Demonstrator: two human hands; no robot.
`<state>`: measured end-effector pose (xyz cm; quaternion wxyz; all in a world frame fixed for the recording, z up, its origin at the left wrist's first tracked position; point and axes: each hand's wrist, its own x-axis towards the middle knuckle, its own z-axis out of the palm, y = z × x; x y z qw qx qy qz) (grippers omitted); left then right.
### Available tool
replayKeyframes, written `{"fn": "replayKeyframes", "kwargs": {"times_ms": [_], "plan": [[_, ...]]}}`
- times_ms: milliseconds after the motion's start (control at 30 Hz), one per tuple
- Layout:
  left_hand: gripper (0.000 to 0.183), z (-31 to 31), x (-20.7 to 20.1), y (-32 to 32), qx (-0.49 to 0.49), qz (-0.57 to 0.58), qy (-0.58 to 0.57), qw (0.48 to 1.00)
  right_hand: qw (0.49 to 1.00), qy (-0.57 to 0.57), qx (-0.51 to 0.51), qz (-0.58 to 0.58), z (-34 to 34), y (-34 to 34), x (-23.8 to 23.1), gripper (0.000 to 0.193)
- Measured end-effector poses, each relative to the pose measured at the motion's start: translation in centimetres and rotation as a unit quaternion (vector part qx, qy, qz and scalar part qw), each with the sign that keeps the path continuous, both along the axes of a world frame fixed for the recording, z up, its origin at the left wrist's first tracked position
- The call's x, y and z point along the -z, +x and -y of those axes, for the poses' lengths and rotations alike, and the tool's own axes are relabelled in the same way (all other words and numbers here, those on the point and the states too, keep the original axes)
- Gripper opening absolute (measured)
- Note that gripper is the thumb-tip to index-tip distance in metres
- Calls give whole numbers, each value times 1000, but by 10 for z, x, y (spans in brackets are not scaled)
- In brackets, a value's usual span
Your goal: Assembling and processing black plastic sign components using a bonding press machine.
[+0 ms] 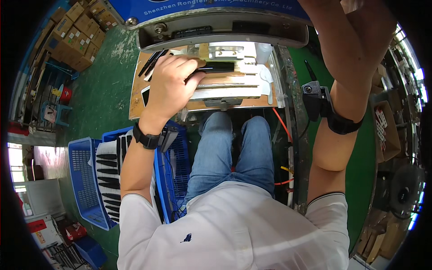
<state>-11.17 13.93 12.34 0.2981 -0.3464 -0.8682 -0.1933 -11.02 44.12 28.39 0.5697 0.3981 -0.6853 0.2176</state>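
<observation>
My left hand [173, 81] is closed in a pinch on the left end of a glossy black strip-shaped piece [220, 67]. This piece lies on a wooden fixture with a pale board [225, 93] at its near side. A metal block with screws [226, 51] stands just beyond the piece. My right arm [346, 99] reaches up to the top right; the right hand [360, 6] is mostly cut off by the picture's edge, its fingers out of sight. More slim black pieces [153, 62] lie on the bench left of my left hand.
The blue machine [216, 10] with a metal channel overhangs the bench. A translucent bottle [263, 51] stands at the fixture's far right. Blue crates [83, 180] sit on the floor to my left, one holding black pieces on white sheets [108, 175]. A red hose [282, 123] hangs by the bench leg.
</observation>
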Motion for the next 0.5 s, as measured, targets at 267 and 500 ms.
{"fn": "replayKeyframes", "kwargs": {"times_ms": [267, 500], "plan": [[33, -18, 9, -13, 24, 23, -24, 999, 1000, 0, -13, 16, 7, -2, 0, 90], [57, -19, 18, 59, -79, -36, -88, 992, 998, 16, -54, 30, 13, -13, 3, 92]]}}
